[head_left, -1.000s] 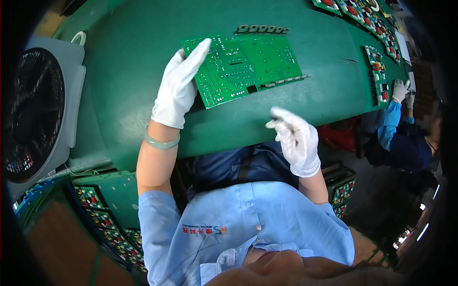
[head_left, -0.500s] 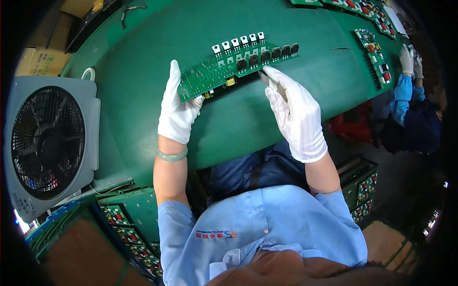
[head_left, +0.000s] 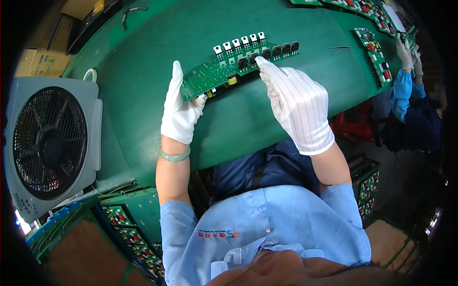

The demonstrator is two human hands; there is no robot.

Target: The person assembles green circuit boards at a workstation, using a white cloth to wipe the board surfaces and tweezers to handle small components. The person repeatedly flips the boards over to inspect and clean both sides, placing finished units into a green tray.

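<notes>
My left hand (head_left: 180, 107), in a white glove, grips the left end of a green circuit board (head_left: 202, 78), thumb standing up along its edge and fingers underneath. The board is held tilted above the green table. A row of silver-tabbed transistors (head_left: 236, 44) stands along its far edge, and black transistors (head_left: 276, 51) line the nearer edge. A yellow component (head_left: 232, 81) pokes out below. My gloved right hand (head_left: 299, 102) is closed in a pinch, fingertips at one of the black transistors near the board's middle. Whatever lies between those fingertips is hidden.
A grey box fan (head_left: 50, 138) stands at the left. Tweezers (head_left: 340, 47) lie on the green table (head_left: 143, 95), near another populated board (head_left: 374, 57). More boards (head_left: 365, 12) sit at the far right, where another person's gloved hands (head_left: 405, 55) work. Racked boards (head_left: 131, 233) are below left.
My right hand has moved up and slightly left, from below the board's near edge to the black transistors, and turned its back upward. The board and left hand have barely shifted.
</notes>
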